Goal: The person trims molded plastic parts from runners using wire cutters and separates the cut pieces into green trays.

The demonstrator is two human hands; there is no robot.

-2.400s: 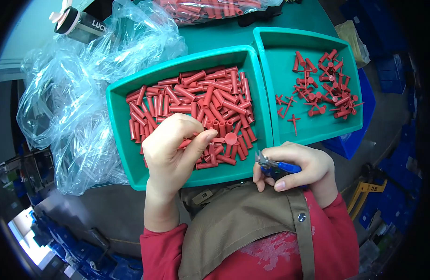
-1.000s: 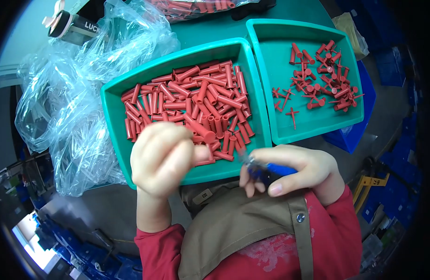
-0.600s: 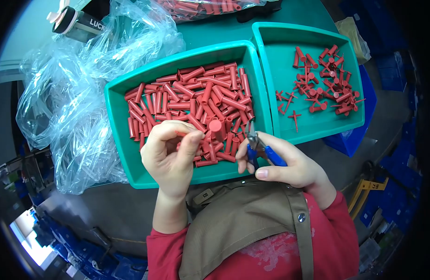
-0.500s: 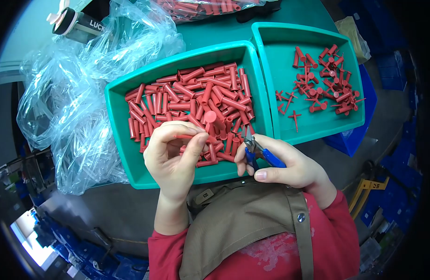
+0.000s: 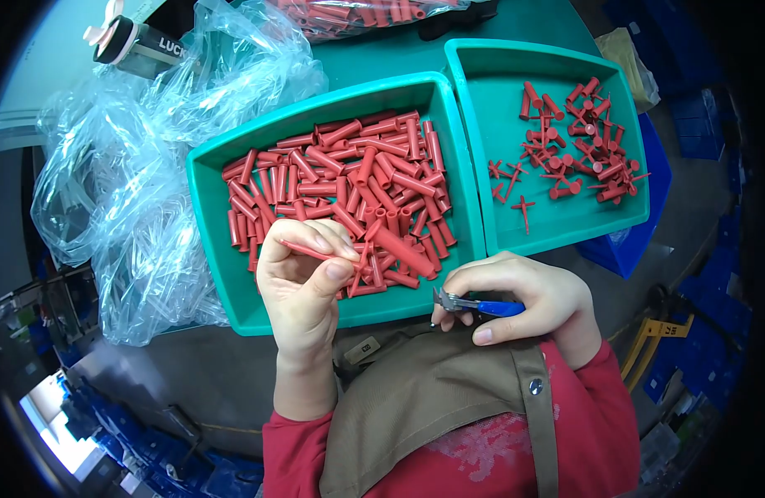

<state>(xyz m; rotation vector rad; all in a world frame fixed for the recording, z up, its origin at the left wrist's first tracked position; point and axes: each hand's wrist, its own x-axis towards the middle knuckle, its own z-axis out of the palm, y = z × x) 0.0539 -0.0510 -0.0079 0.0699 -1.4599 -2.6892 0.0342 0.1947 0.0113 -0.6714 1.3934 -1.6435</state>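
Note:
Between the thumb and fingers of my left hand (image 5: 306,270) is a red plastic part (image 5: 405,251), a capped tube with thin red runners at its narrow end. It is over the lower part of a green bin (image 5: 332,105) filled with loose red tubes (image 5: 319,189). My right hand (image 5: 523,297) is wrapped round blue-handled cutters (image 5: 492,308), their metal jaws pointing left, just off the bin's lower right corner. The jaws and the red part are apart. A second green bin (image 5: 536,51) at the right holds red tubes and thin cross-shaped pieces (image 5: 524,207).
Crumpled clear plastic bags (image 5: 141,199) lie left of the bins. A dark bottle (image 5: 141,46) is at the upper left. A clear bag of red parts (image 5: 357,15) sits behind the bins. A blue bin (image 5: 652,178) shows at the right, below the table's level.
The red part in my left hand has tilted, its capped end now lower and further right. My right hand has turned the cutters from pointing up to pointing left, and their handles look closer together.

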